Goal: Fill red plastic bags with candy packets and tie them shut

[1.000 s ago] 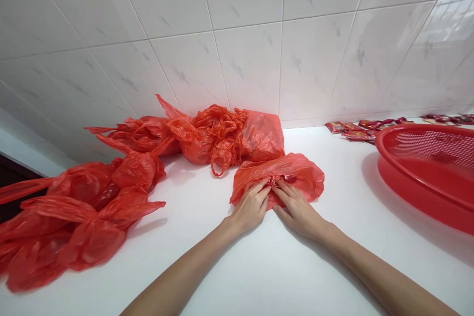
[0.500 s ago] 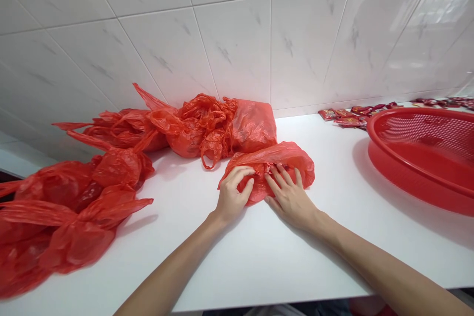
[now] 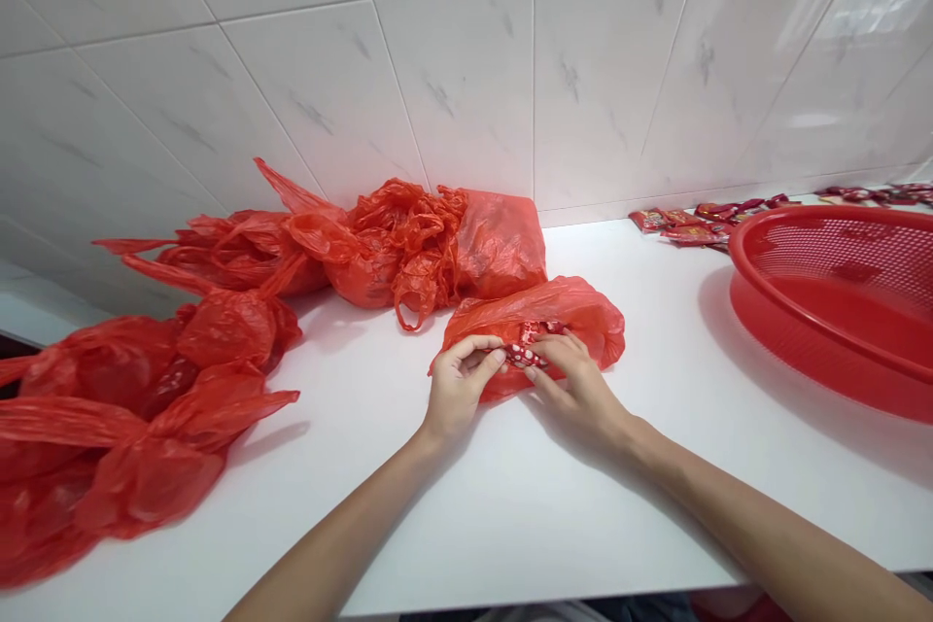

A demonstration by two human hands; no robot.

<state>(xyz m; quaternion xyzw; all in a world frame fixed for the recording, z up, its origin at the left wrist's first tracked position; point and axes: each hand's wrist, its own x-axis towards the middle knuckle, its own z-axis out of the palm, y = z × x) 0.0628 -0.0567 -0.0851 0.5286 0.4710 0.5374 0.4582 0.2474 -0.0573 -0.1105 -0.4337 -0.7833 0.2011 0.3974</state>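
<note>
A wrapped candy (image 3: 522, 356), red with white dots, is stretched between my two hands at the mouth of an open red plastic bag (image 3: 583, 301). My left hand (image 3: 458, 387) pinches its left end between thumb and fingers. At the other end, the thumb and fingers of my right hand (image 3: 583, 394) close on it. More red wrapped pieces (image 3: 534, 330) show inside the bag behind the candy. The bag lies on a white table (image 3: 510, 515), and its lower part is partly covered by my hands.
Knotted red bags (image 3: 146, 447) stand at the left, with more crumpled red bags (image 3: 379, 243) along the tiled wall (image 3: 459, 87). A big red mesh basket (image 3: 838, 340) sits at the right. Behind it, small red packets (image 3: 692, 225) lie by the wall.
My fingers were spread flat over the bag's opening. Now both hands have closed on a dotted candy and hold it at its two ends.
</note>
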